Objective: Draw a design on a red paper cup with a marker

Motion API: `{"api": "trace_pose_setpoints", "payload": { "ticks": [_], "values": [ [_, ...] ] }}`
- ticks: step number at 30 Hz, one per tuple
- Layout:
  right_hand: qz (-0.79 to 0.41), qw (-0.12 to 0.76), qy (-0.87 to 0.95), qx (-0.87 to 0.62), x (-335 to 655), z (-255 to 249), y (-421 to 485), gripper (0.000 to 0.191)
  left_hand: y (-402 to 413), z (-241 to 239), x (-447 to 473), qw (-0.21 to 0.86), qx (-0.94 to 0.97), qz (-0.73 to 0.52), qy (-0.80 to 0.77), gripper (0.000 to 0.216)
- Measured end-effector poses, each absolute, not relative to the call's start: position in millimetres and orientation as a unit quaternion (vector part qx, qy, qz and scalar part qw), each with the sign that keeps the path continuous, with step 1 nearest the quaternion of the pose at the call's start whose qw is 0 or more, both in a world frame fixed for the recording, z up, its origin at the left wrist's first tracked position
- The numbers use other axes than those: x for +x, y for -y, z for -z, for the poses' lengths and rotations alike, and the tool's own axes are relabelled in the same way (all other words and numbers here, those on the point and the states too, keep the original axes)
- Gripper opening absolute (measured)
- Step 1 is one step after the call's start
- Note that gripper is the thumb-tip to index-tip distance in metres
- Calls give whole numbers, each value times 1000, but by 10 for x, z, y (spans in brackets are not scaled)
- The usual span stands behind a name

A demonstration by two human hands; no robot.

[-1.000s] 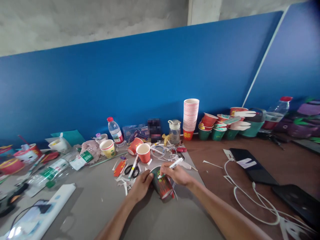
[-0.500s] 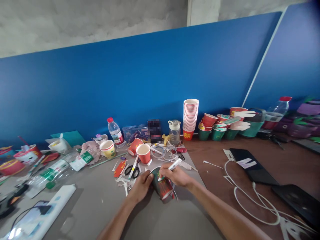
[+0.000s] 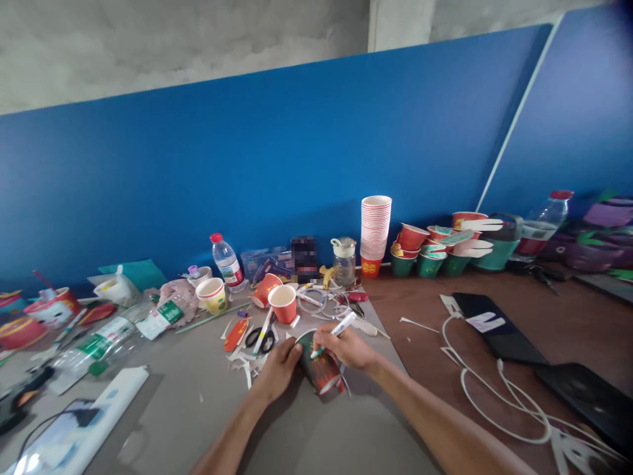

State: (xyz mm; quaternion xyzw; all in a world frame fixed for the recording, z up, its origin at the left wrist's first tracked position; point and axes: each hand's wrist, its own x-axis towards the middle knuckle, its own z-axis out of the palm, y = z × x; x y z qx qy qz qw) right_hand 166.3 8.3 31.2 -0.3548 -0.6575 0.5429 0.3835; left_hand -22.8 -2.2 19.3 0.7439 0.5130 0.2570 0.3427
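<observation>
My left hand [image 3: 277, 368] grips a paper cup [image 3: 320, 371] by its rim end, and the cup lies tilted on its side just over the grey table top. Dark green colour covers much of the cup, with red showing in streaks and toward its base. In my right hand [image 3: 346, 346] is a white marker pen [image 3: 343, 324], closed between thumb and fingers, its tip against the cup's green side. Black-handled scissors [image 3: 268, 341] and white paper scraps [image 3: 244, 369] lie beyond my left hand. An upright red paper cup [image 3: 283, 305] stands farther back.
A tall stack of paper cups [image 3: 376, 231] stands by the blue partition [image 3: 247, 165]. Painted green and red cups [image 3: 429, 260] sit right of it. Plastic bottles [image 3: 111, 340] lie at left, near a white power strip [image 3: 106, 419]. Phones [image 3: 499, 330] and white cables [image 3: 467, 392] are at right.
The view has shifted very slightly. Both hands keep their hold on the cup and marker, and the marker tip has moved barely, if at all, along the cup's side.
</observation>
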Motion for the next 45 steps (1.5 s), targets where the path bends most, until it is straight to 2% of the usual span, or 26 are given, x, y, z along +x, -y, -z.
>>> {"api": "trace_pose_setpoints", "payload": {
  "ticks": [24, 31, 39, 45],
  "values": [
    [-535, 409, 634, -379, 1604, -301, -78, 35, 31, -197, -224, 375, 732, -262, -504, 31],
    [-513, 431, 627, -397, 1561, -328, -64, 35, 40, -215, -220, 346, 742, -255, -515, 30],
    [-552, 405, 632, -364, 1657, -351, -81, 37, 44, -218, -220, 336, 747, -256, -514, 31],
    [-575, 352, 663, -326, 1750, -462, -75, 40, 29, -191, -230, 335, 748, -256, -512, 31]
  ]
}}
